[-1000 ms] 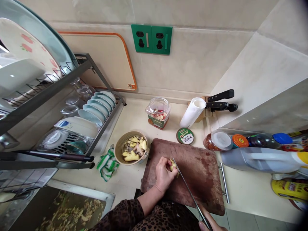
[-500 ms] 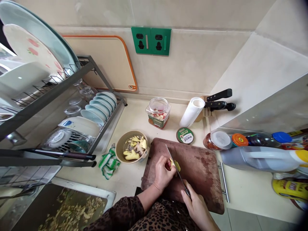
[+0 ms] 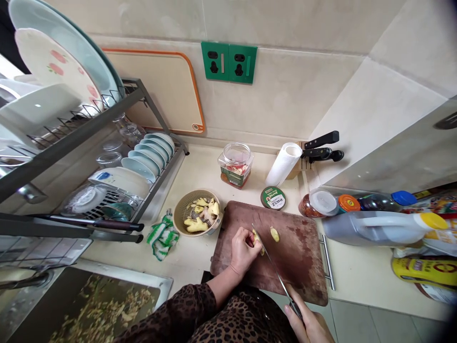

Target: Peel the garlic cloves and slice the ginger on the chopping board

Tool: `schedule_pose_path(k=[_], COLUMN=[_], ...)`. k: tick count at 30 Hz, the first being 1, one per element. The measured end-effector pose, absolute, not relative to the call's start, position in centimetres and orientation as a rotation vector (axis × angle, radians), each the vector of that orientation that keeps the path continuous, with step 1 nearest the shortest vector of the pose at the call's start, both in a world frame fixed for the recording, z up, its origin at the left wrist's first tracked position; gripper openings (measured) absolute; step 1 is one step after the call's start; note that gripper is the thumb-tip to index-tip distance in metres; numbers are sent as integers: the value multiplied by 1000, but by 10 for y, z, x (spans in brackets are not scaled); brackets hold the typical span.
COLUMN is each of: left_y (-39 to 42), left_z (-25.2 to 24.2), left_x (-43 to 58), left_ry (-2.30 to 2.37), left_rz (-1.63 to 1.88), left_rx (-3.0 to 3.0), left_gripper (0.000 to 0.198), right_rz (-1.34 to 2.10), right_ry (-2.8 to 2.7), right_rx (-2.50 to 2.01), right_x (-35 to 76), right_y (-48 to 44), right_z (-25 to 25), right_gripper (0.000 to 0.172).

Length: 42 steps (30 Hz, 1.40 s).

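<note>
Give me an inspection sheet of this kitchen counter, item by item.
Surface: stained wooden cutting board on a cream counter.
Work items: ginger piece, ginger slice on the board, more ginger in a tan basket.
Clutter: green-striped cloth, jar, paper towel roll, round lid, plastic jug.
Hands: left hand grips the ginger piece; right hand holds a kitchen knife, blade beside the ginger.
Cables: nothing seen.
Surroundings: dish rack, knife block, green wall sockets, sink holding scraps.
</note>
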<state>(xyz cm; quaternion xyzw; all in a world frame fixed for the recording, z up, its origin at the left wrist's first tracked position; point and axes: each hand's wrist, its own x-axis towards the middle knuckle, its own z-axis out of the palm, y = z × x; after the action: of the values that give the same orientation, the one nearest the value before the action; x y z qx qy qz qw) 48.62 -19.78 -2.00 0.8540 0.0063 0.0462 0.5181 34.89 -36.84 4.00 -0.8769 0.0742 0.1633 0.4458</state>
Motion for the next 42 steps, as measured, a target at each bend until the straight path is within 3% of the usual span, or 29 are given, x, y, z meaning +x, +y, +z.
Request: schedule_pose_path(k=[18,25,35,42], left_y=[-197,-197,-192,-190], left_z=[-19,-21,-18,-17], left_x=[489,489,486,483], left_ry=[-16,-43,-113,-141], left_rz=[76,100,144,122], left_rx=[2079,2111,2147,2117], left_gripper=[12,10,12,13], right_rz=[492,358,339,295], right_ry=[207,185,244,251], right_rx=[-2025,-2046,-2058,-2063], right_x=[403,423,379,374], right_y=[-344,-330,-345,-345], right_z=[47,47,33,54], right_gripper=[51,48,50,47])
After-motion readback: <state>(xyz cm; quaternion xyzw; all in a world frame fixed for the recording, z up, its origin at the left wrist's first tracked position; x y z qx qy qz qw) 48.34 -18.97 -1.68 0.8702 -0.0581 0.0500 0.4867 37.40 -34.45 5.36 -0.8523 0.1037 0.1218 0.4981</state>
